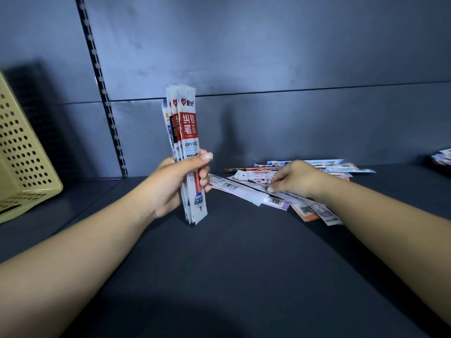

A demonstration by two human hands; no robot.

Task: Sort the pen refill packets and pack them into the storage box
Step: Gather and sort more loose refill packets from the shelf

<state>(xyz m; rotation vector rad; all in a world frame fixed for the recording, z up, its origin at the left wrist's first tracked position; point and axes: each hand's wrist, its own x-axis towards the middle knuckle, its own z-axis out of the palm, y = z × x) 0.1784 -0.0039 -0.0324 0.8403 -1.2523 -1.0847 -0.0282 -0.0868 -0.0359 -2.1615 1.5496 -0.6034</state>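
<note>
My left hand (pixel 179 181) grips an upright bundle of several pen refill packets (pixel 186 128); the front one is red and white with a red refill inside. The bundle's lower end rests near the dark shelf surface. To the right, a loose pile of refill packets (pixel 246 189) lies flat on the shelf, white, purple and orange ones overlapping. My right hand (pixel 292 178) lies palm down on this pile, its fingertips pinching the edge of a white packet that still lies on the heap. A perforated yellow storage box (pixel 23 157) stands tilted at the far left.
The dark shelf surface (pixel 231 264) stretches toward me between my forearms. A dark back panel with a slotted upright (pixel 107 113) rises behind. A dark tray holding more packets (pixel 439 158) peeks in at the right edge.
</note>
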